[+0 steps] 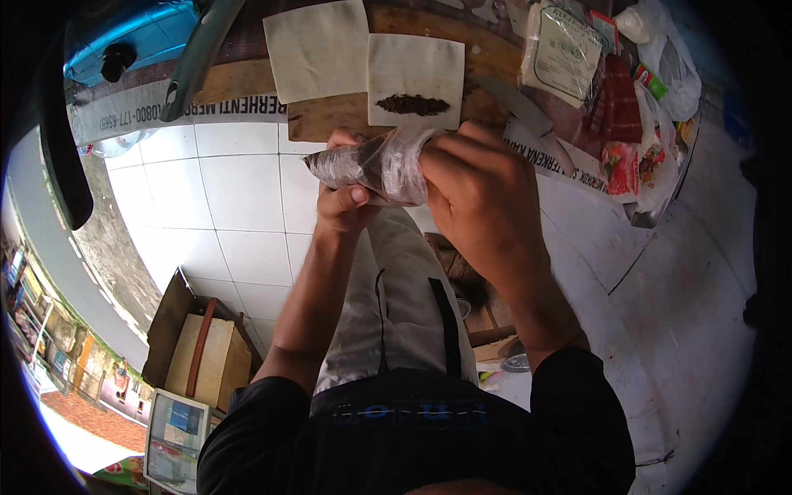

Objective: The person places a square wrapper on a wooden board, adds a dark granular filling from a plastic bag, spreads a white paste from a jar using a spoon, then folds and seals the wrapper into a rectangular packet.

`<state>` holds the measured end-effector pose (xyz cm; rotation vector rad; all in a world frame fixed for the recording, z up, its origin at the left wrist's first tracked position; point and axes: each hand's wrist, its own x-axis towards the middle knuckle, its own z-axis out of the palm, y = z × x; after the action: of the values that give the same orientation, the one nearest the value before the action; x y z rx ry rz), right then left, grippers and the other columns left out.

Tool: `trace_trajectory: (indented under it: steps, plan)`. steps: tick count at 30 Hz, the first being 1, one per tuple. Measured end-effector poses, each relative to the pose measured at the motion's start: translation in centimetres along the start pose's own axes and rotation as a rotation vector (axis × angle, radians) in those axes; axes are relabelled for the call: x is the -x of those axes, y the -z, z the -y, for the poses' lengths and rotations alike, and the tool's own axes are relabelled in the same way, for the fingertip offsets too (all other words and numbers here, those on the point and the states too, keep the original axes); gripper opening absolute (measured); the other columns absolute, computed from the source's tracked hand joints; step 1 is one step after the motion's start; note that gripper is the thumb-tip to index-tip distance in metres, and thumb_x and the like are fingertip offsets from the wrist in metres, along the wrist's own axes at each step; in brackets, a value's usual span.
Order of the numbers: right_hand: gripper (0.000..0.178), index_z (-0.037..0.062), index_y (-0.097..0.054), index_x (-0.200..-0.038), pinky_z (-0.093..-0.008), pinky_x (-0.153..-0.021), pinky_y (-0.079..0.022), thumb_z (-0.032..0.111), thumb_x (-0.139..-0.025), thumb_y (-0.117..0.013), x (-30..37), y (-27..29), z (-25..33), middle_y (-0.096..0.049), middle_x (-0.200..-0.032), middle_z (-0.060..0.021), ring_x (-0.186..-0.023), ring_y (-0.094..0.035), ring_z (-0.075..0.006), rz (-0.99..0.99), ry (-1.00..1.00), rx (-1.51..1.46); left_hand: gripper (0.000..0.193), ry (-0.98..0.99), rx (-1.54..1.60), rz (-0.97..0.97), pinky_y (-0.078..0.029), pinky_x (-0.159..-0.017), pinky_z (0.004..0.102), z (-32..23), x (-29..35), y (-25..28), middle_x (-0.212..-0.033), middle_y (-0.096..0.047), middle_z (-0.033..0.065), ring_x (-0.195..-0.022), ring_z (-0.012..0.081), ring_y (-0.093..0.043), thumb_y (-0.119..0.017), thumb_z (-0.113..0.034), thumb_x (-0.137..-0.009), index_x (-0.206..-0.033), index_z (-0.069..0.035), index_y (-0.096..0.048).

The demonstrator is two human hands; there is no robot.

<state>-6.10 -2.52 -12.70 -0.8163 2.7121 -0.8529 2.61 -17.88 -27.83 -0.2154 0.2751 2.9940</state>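
Our left hand has fingers clasped round a crinkled clear plastic bag, near a brown wooden board; right hand at the bag's mouth, we can't tell if pinching.

On a brown wooden board, one square cream paper sheet is lying left of another sheet, which is bearing dark brown shreds. A grey metal knife is lying right of both; before the board, a crumpled clear plastic bag is sitting between both hands.
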Motion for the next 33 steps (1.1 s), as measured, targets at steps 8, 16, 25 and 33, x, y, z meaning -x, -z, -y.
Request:
trace_trajectory:
  steps: [8, 16, 25, 33]
  plan:
    - [0.022, 0.0042, -0.073, -0.092, -0.0337, -0.062, -0.051, -0.004, -0.073, -0.078, 0.4, -0.5, -1.8, -0.071, -0.082, -0.0064, -0.071, -0.065, -0.0225, -0.249, 0.023, -0.239, 0.066, -0.03, 0.028, -0.065, -0.05, -0.104, 0.046, 0.3, 0.1, 0.4, -0.128, -0.059, 0.0194, -0.119, 0.0346, -0.061, -0.08, -0.009, -0.072, -0.129, -0.011, -0.046]
    - [0.014, 0.0071, -0.076, -0.092, -0.0313, -0.064, -0.051, 0.003, -0.08, -0.082, -0.1, -3.0, -7.9, -0.074, -0.082, -0.0043, -0.073, -0.068, -0.0189, -0.407, -0.05, -0.222, 0.065, -0.029, -0.031, -0.17, -0.049, -0.107, 0.0512, -1.4, 0.8, -0.4, -0.128, -0.059, 0.0203, -0.122, 0.0393, -0.059, -0.081, -0.014, -0.071, -0.127, -0.015, -0.047]
    - [0.016, 0.0068, -0.077, -0.092, -0.0313, -0.062, -0.049, 0.0, -0.078, -0.082, -0.2, -4.6, -9.9, -0.073, -0.083, -0.0027, -0.072, -0.063, -0.0185, -0.291, 0.067, -0.062, 0.066, -0.053, -0.068, -0.14, -0.051, -0.107, 0.0547, -3.4, 1.6, 0.0, -0.125, -0.061, 0.0182, -0.12, 0.0385, -0.061, -0.083, -0.018, -0.07, -0.125, -0.015, -0.048]
    - [0.02, 0.0066, -0.077, -0.093, -0.0319, -0.063, -0.05, 0.002, -0.075, -0.084, -0.3, -4.6, -9.7, -0.074, -0.083, -0.0023, -0.073, -0.063, -0.0186, -0.259, 0.072, -0.037, 0.067, -0.052, -0.044, -0.11, -0.05, -0.108, 0.0561, -3.5, 1.8, 0.2, -0.127, -0.061, 0.0192, -0.121, 0.0404, -0.062, -0.084, -0.019, -0.069, -0.126, -0.015, -0.049]
